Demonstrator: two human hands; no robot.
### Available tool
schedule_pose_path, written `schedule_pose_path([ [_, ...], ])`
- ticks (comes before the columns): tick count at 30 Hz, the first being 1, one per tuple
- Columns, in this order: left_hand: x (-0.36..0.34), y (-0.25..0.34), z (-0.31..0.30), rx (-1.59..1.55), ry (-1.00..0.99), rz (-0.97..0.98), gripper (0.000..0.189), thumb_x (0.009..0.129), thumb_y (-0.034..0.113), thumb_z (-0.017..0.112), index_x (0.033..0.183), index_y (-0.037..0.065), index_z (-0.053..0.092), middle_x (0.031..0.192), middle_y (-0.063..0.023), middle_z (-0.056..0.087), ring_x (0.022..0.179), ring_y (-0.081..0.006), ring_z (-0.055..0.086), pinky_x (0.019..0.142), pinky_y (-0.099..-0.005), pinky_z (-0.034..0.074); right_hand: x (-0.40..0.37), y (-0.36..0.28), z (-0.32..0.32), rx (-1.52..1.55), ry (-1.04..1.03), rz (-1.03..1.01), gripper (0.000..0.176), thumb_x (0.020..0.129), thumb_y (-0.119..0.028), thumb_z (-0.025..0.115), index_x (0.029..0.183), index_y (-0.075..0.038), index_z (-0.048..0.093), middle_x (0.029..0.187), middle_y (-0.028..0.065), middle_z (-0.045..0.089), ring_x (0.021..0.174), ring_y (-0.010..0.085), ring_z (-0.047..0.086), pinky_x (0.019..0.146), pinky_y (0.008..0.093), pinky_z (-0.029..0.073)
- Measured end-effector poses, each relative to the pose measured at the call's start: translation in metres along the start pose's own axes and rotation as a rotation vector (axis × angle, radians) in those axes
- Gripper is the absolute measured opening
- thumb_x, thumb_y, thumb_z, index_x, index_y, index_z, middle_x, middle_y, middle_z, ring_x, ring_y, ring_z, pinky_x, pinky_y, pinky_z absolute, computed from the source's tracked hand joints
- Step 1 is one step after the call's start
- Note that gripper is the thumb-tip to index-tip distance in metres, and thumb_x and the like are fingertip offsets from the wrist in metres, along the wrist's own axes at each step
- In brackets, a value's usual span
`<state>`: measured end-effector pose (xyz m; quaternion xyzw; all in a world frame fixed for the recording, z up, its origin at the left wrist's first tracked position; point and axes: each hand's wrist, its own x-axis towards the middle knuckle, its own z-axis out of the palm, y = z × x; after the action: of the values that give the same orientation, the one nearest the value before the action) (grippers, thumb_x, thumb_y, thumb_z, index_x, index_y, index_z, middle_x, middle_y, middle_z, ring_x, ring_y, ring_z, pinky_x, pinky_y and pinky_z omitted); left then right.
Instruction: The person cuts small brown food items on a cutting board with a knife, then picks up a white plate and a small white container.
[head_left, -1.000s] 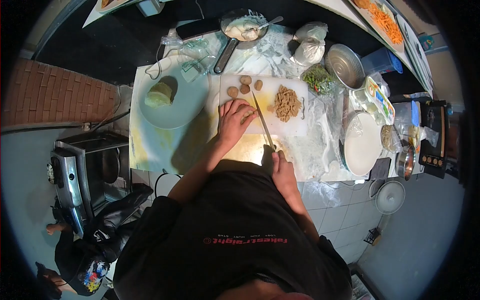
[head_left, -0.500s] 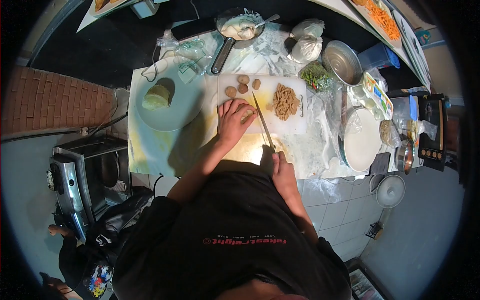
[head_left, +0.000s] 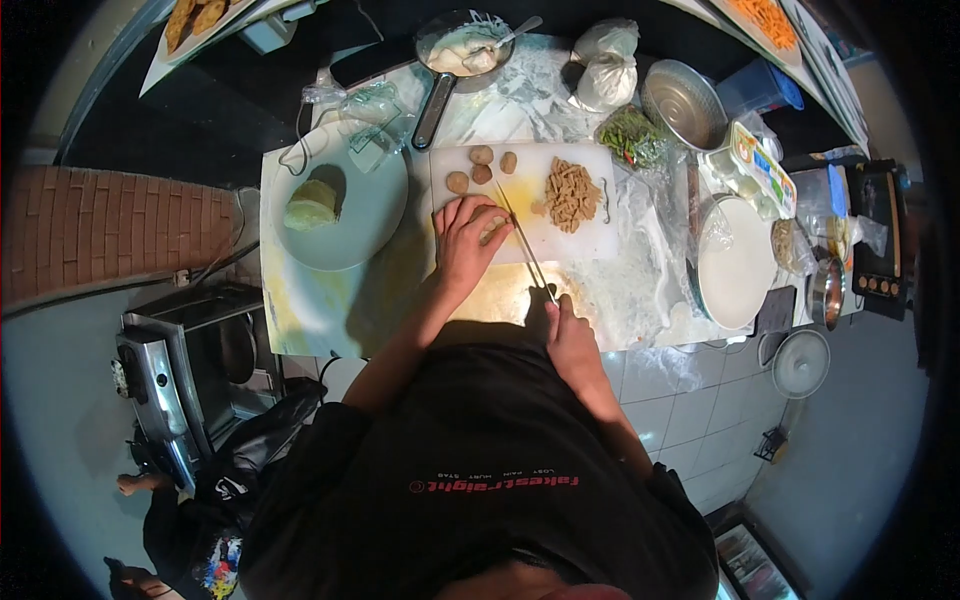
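My left hand point(head_left: 466, 240) rests on the white cutting board point(head_left: 530, 248), fingers curled over a pale brown piece of food point(head_left: 494, 228) that they partly hide. In my right hand point(head_left: 574, 342) is the handle of a long kitchen knife point(head_left: 530, 250). Its blade slants up and left across the board, right beside the left fingertips and the held piece. Beyond that hand lie several round brown balls point(head_left: 482, 156), like meatballs. To the right of the blade sits a pile of brown cut strips point(head_left: 573, 197).
On the left, a large plate point(head_left: 375, 235) bears a piece of cabbage point(head_left: 312, 205). A pan point(head_left: 434, 110) with white batter stands at the back. Rightward are bagged green chillies point(head_left: 632, 138), a metal bowl point(head_left: 684, 105), an egg carton point(head_left: 750, 165) and a white plate point(head_left: 738, 265). Another person's hand point(head_left: 145, 483) shows lower left.
The whole view has shifted slightly. The knife's handle end remains in my right hand, with the blade still next to my left fingers; the strips and balls look the same.
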<state>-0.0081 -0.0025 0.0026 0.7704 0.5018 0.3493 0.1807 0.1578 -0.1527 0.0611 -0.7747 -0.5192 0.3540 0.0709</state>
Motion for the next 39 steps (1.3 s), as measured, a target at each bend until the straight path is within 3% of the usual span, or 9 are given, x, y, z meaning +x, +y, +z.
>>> schedule_pose_path([
  [2, 0.0, 0.001, 0.001, -0.001, 0.011, -0.003, 0.021, 0.081, 0.023, 0.082, 0.099, 0.016, 0.074, 0.111, 0.0026, 0.065, 0.111, -0.0221, 0.055, 0.099, -0.0394, 0.036, 0.001, 0.003, 0.002, 0.03, 0.034, -0.037, 0.037, 0.111, -0.035, 0.04, 0.115, 0.001, 0.051, 0.077, 0.0355, 0.064, 0.078, 0.0567, 0.063, 0.065, 0.0642, 0.049],
  [5, -0.001, 0.0, 0.003, -0.006, -0.001, -0.005, 0.02, 0.082, 0.024, 0.081, 0.099, 0.016, 0.073, 0.11, 0.0029, 0.064, 0.112, -0.022, 0.054, 0.099, -0.0404, 0.036, 0.001, -0.003, -0.005, 0.005, -0.015, -0.019, 0.037, 0.111, -0.035, 0.039, 0.112, 0.001, 0.049, 0.087, 0.0326, 0.068, 0.081, 0.0565, 0.065, 0.069, 0.0629, 0.053],
  [18, 0.003, 0.001, 0.001, -0.033, 0.005, -0.025, 0.017, 0.08, 0.021, 0.083, 0.094, 0.014, 0.076, 0.107, 0.0028, 0.066, 0.106, -0.0224, 0.057, 0.097, -0.0401, 0.039, 0.006, -0.016, -0.013, 0.082, -0.133, 0.083, 0.036, 0.111, -0.034, 0.038, 0.114, 0.001, 0.046, 0.085, 0.0376, 0.066, 0.085, 0.0583, 0.064, 0.073, 0.0643, 0.051],
  [27, 0.003, 0.002, 0.001, -0.009, -0.018, -0.053, 0.016, 0.081, 0.023, 0.082, 0.094, 0.016, 0.076, 0.107, 0.0038, 0.066, 0.107, -0.0216, 0.056, 0.099, -0.0403, 0.038, 0.016, -0.011, -0.013, 0.094, -0.202, 0.105, 0.042, 0.111, -0.036, 0.037, 0.13, 0.001, 0.046, 0.093, 0.0355, 0.068, 0.09, 0.058, 0.064, 0.078, 0.0638, 0.051],
  [33, 0.001, 0.001, 0.002, 0.047, -0.019, -0.024, 0.019, 0.083, 0.026, 0.08, 0.098, 0.017, 0.074, 0.11, 0.0035, 0.064, 0.109, -0.0219, 0.055, 0.1, -0.0406, 0.038, 0.023, -0.011, -0.002, 0.06, -0.092, 0.042, 0.041, 0.111, -0.035, 0.038, 0.13, 0.0, 0.046, 0.093, 0.0351, 0.068, 0.086, 0.0555, 0.066, 0.073, 0.0622, 0.053],
  [39, 0.0, -0.002, 0.003, 0.038, -0.004, -0.004, 0.019, 0.084, 0.027, 0.079, 0.1, 0.017, 0.073, 0.11, 0.0025, 0.064, 0.111, -0.0227, 0.055, 0.099, -0.0409, 0.037, 0.026, -0.005, 0.005, -0.006, -0.027, 0.0, 0.038, 0.111, -0.036, 0.039, 0.123, -0.001, 0.048, 0.081, 0.0313, 0.069, 0.077, 0.054, 0.066, 0.065, 0.0608, 0.054],
])
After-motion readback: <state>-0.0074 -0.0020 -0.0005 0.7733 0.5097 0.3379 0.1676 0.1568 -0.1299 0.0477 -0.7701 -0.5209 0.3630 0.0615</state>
